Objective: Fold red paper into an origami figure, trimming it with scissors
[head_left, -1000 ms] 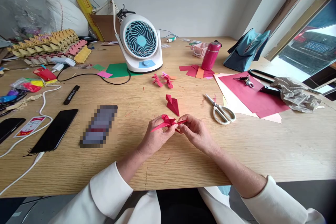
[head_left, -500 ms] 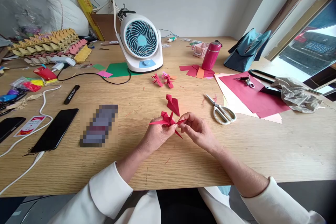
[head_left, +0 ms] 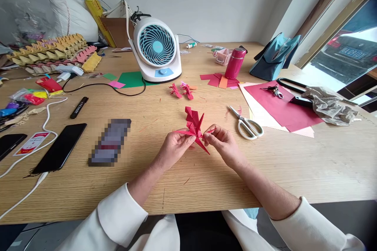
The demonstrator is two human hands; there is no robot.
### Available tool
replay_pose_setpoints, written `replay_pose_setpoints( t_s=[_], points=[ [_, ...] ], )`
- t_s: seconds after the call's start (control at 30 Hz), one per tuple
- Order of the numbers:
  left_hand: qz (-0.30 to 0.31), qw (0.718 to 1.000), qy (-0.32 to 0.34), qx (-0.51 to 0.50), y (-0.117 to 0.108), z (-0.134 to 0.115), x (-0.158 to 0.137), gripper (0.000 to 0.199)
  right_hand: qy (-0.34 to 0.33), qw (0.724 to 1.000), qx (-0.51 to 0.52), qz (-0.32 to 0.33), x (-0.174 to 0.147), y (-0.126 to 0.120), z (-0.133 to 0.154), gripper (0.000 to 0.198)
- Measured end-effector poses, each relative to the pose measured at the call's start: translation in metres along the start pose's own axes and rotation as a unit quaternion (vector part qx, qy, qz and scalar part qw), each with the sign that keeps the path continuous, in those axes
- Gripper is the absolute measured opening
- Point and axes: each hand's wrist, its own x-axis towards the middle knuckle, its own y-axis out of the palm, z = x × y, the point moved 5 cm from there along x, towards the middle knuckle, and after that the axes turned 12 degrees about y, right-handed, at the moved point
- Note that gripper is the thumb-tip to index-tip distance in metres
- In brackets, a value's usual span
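Observation:
Between my two hands is a red folded-paper figure (head_left: 194, 130) with several thin pointed arms, held just above the table. My left hand (head_left: 176, 147) pinches its left side between thumb and fingers. On the other side, my right hand (head_left: 223, 143) has its thumb and fingertips closed on a narrow red point of the same figure. Just behind it lies another red folded-paper piece (head_left: 190, 113), partly covered by the figure. Farther back, small finished-looking red paper figures (head_left: 187, 91) rest on the wood.
White-handled scissors (head_left: 249, 127) lie right of my hands, beside red paper sheets (head_left: 281, 106) with keys (head_left: 275, 91) on them. A fan (head_left: 159, 49) and a pink bottle (head_left: 235, 63) stand behind. Phones (head_left: 60, 148), a marker (head_left: 79, 108) and cables are at left.
The red paper figure has been turned in my hands, so its body and points now show more openly. Both hands still pinch it, in nearly the same place.

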Motion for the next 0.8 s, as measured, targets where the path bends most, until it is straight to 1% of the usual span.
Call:
replay_pose_setpoints(
  t_s=[0.1,0.27,0.4,0.47,0.53,0.6,0.7,0.8],
  points=[
    [-0.013,1.000,0.011,0.026,-0.004,0.002,0.001,0.028,0.010,1.000,0.009,0.016,0.001,0.001,-0.001,0.036],
    [0.001,0.997,0.030,0.069,-0.005,0.005,0.003,0.026,0.006,0.999,0.028,0.037,0.004,0.001,-0.003,0.039],
    [-0.015,0.997,0.042,0.061,-0.006,0.002,0.004,0.026,0.029,0.998,0.027,0.045,0.007,0.000,-0.006,0.037],
    [-0.018,0.997,0.041,0.058,-0.006,0.000,0.004,0.024,0.047,0.996,0.030,0.069,0.007,0.001,-0.006,0.036],
    [-0.005,0.997,0.038,0.071,-0.006,0.000,0.005,0.021,0.066,0.992,0.024,0.104,0.006,0.004,-0.005,0.033],
    [0.009,0.995,0.035,0.089,-0.006,0.002,0.004,0.019,0.079,0.989,0.014,0.125,0.003,0.007,-0.003,0.031],
    [0.015,0.994,0.043,0.103,-0.006,0.005,0.003,0.018,0.076,0.990,0.012,0.120,0.000,0.010,-0.002,0.029],
    [0.007,0.991,0.061,0.118,-0.006,0.003,0.002,0.017,0.080,0.990,0.042,0.105,0.000,0.010,-0.006,0.027]
  ],
)
